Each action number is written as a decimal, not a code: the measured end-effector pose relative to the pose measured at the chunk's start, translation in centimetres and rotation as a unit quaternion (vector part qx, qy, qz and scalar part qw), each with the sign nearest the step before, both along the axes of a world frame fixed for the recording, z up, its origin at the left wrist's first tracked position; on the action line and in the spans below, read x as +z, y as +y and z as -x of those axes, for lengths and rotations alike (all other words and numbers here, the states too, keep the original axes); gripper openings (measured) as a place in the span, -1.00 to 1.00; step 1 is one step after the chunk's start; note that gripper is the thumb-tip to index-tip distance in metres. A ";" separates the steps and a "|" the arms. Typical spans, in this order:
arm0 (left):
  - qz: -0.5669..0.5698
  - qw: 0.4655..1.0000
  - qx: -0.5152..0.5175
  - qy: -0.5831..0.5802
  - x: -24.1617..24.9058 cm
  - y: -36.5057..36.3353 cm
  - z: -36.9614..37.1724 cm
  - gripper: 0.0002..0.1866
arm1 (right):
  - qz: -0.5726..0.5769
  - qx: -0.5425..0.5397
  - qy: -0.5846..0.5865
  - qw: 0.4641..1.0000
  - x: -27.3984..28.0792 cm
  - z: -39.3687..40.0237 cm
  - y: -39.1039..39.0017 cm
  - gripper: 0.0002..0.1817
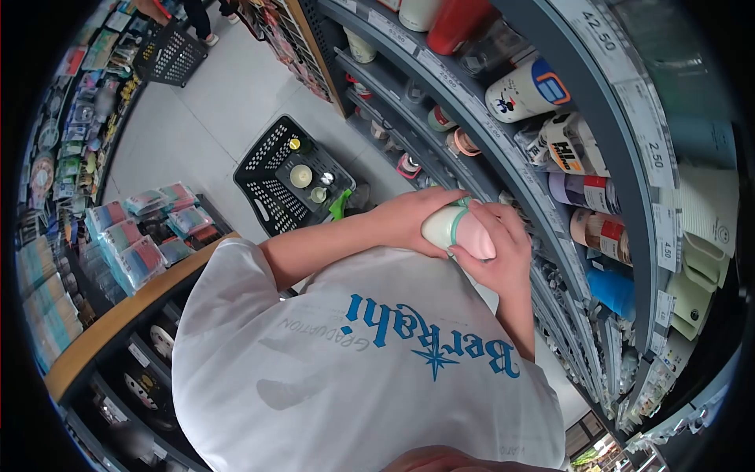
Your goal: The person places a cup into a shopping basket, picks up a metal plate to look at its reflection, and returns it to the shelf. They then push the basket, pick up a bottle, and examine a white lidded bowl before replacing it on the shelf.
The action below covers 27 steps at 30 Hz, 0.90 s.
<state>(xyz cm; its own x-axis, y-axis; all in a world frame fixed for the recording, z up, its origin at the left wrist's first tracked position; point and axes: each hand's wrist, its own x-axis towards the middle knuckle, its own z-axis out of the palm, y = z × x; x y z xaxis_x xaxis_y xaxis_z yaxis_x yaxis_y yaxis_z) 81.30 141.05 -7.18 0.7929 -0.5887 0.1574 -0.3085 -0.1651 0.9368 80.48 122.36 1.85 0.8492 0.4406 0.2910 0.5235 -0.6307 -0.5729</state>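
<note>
A pink and white cup point(458, 230) with a green band is held in front of the chest, lying tilted between both hands. My left hand point(425, 223) wraps its white end from the left side. Around the pink end, the fingers and thumb of my right hand point(503, 242) are closed. Parts of the cup are hidden behind the fingers. Below the hands is a white shirt with blue lettering.
Shelves point(503, 149) of cups and bottles curve close along the right. A black basket point(271, 206) holding several items stands on the tiled floor ahead. Packaged goods point(141, 256) sit on a wood-edged display at left. Another person stands at the top left beside a second basket point(169, 59).
</note>
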 end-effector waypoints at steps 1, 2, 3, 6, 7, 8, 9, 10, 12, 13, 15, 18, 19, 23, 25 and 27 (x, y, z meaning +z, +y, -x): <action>0.002 1.000 -0.001 0.016 0.0 0.5 -0.2 -0.07 | 0.002 -0.003 0.002 1.000 -0.2 -0.2 0.5 -0.44; 0.004 1.000 -0.005 0.017 -0.1 0.8 -0.2 -0.07 | 0.003 -0.015 -0.019 1.000 -0.5 -0.3 1.2 -0.45; 0.026 0.999 0.022 -0.010 -0.1 1.2 -0.2 -0.08 | 0.004 -0.027 -0.041 0.999 -0.7 -0.4 1.9 -0.45; 0.051 0.995 0.068 -0.050 -0.2 2.2 -0.7 -0.11 | -0.002 -0.053 -0.054 0.997 -0.9 -0.8 3.9 -0.47; 0.053 0.993 0.090 -0.056 -0.2 2.5 -0.8 -0.14 | -0.001 -0.056 -0.059 0.997 -0.8 -1.0 4.6 -0.47; 0.055 0.993 0.087 -0.059 -0.2 2.9 -0.9 -0.14 | 0.007 -0.054 -0.076 0.996 -0.8 -1.2 5.2 -0.48; 0.037 0.991 0.117 -0.058 0.0 3.3 -0.9 -0.17 | 0.015 -0.054 -0.094 0.994 -0.7 -1.4 5.9 -0.49; 0.018 0.988 0.145 -0.058 0.1 3.8 -1.0 -0.19 | 0.016 -0.059 -0.100 0.993 -0.6 -1.5 6.5 -0.49; 0.009 0.986 0.151 -0.068 0.5 4.6 -1.4 -0.21 | 0.035 -0.062 -0.106 0.992 -0.6 -1.7 7.7 -0.48; -0.003 0.984 0.162 -0.071 0.6 4.9 -1.5 -0.23 | 0.035 -0.069 -0.111 0.991 -0.7 -1.7 8.3 -0.48; -0.017 0.982 0.167 -0.089 0.1 5.7 -1.6 -0.25 | 0.082 -0.090 -0.078 0.989 -0.9 -1.6 9.6 -0.41; -0.030 0.981 0.179 -0.072 0.1 7.2 -1.9 -0.27 | 0.111 -0.073 -0.002 0.991 -0.5 -1.9 11.1 -0.26; -0.030 0.981 0.187 -0.039 0.2 7.8 -2.2 -0.28 | 0.110 -0.082 -0.005 0.991 -0.4 -1.9 11.7 -0.26; 0.000 0.977 0.210 0.032 -1.8 10.0 -3.3 -0.27 | 0.089 -0.051 0.076 0.992 -0.4 -0.8 13.2 -0.10; 0.013 0.971 0.235 0.040 -3.7 11.3 -5.0 -0.27 | 0.087 -0.027 0.184 0.979 -0.5 -0.1 13.4 -0.14; -0.006 0.961 0.255 -0.105 -3.7 12.3 -7.1 -0.23 | 0.089 -0.026 0.161 0.983 -0.9 0.5 13.3 -0.18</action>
<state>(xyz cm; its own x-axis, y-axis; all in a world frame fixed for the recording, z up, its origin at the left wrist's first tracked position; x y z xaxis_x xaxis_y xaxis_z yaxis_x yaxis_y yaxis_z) 88.36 153.31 -10.88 0.9302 -0.1342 0.3417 -0.3671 -0.3560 0.8594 80.02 135.62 0.93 0.9075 0.4135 -0.0735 0.2980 -0.7573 -0.5812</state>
